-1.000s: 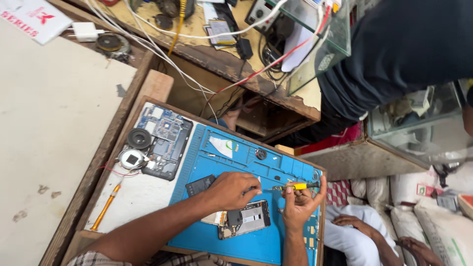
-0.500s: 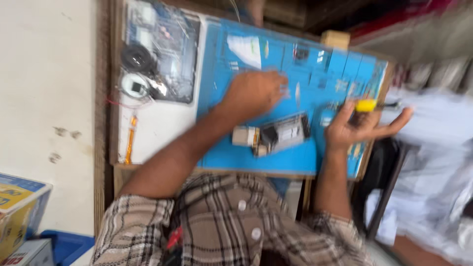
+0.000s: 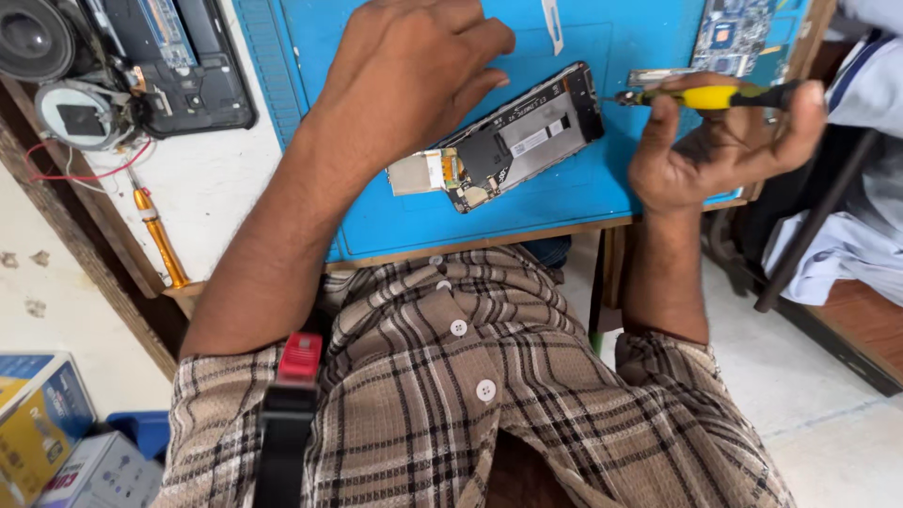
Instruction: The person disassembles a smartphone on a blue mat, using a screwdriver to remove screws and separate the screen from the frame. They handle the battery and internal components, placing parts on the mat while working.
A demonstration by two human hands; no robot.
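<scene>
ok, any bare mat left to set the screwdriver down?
Bare blue mat below the opened phone, along the front edge between both wrists. Crowded: top right by the circuit board, and left by the dismantled device.

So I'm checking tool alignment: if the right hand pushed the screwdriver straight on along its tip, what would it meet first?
Probably the opened phone: the yellow screwdriver in the right hand points at its top edge, though depth is unclear.

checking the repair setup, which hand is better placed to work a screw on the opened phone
Right, probably. The right hand already holds the screwdriver, its tip near the phone's upper end. The left hand is empty, spread on the blue mat beside the phone.
</scene>
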